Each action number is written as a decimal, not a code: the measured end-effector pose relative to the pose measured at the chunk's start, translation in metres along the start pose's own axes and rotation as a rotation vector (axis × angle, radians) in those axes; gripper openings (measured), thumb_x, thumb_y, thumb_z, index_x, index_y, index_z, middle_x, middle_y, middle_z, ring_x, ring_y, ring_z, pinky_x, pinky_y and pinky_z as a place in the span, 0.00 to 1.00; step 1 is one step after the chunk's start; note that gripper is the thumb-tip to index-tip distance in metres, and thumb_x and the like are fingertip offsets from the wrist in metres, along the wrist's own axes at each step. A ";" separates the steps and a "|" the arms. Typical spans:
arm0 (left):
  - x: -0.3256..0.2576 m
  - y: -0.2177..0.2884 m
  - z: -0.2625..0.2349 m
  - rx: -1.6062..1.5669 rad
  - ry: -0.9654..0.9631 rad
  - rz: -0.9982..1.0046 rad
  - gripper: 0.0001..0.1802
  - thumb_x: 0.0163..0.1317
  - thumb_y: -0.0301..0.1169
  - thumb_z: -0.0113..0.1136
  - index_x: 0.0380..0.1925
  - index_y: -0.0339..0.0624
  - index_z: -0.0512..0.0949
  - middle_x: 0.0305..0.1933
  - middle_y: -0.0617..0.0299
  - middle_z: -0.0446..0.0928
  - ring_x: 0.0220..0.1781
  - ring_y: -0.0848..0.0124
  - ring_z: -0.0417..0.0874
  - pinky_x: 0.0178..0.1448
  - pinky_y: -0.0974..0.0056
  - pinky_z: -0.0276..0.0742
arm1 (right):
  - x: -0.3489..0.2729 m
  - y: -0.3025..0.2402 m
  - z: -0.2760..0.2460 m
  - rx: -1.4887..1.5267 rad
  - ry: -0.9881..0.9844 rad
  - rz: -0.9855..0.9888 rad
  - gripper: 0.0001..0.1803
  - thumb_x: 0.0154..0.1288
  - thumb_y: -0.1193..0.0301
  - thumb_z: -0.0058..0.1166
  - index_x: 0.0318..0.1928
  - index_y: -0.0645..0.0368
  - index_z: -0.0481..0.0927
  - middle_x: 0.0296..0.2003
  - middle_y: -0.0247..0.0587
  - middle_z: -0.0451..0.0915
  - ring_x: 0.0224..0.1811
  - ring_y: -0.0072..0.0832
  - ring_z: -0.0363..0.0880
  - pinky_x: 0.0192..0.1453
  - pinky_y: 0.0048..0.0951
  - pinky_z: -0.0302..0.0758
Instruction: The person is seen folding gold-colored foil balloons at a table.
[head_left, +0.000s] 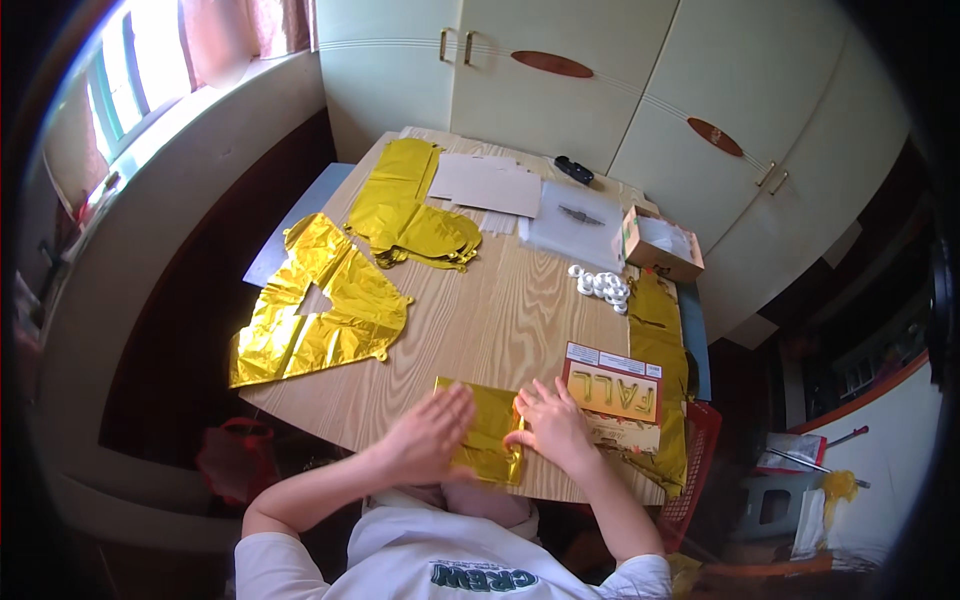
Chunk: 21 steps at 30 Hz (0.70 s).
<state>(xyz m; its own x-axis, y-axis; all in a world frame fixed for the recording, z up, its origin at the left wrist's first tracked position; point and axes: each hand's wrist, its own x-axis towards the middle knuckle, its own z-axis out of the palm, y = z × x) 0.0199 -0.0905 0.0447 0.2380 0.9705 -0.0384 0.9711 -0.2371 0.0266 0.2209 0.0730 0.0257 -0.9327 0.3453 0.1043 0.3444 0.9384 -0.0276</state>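
A folded gold foil balloon (492, 430) lies flat at the table's near edge, right in front of me. My left hand (432, 432) is over its left side, fingers stretched out and slightly blurred; whether it touches the foil I cannot tell. With fingers spread, my right hand (556, 425) rests along the foil's right edge. Just right of that hand is a printed card (612, 383) picturing gold letter balloons. A flat gold A-shaped foil balloon (355, 300) is spread out at the left, and a pile of gold L-shaped foil balloons (395, 200) lies beyond it.
Grey-brown cardboard sheets (485, 184), clear plastic bags (575, 225) and a black object (573, 169) sit at the back. Small white rolls (604, 287) lie near an open cardboard box (662, 246). More gold foil (655, 310) hangs along the right edge, above a red basket (700, 450).
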 end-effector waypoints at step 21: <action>-0.066 0.021 -0.045 -1.105 -0.084 -0.285 0.17 0.68 0.26 0.52 0.55 0.36 0.74 0.50 0.53 0.81 0.45 0.60 0.86 0.51 0.61 0.79 | -0.030 0.007 -0.002 1.307 0.063 -0.068 0.39 0.64 0.41 0.53 0.59 0.64 0.76 0.57 0.45 0.78 0.64 0.35 0.72 0.69 0.39 0.64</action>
<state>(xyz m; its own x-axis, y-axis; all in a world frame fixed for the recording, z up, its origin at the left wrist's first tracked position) 0.0239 -0.1576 0.0924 0.0521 0.9669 -0.2499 0.4544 0.1998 0.8681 0.2520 0.0693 0.0248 -0.9250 0.3299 0.1885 -0.0938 0.2827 -0.9546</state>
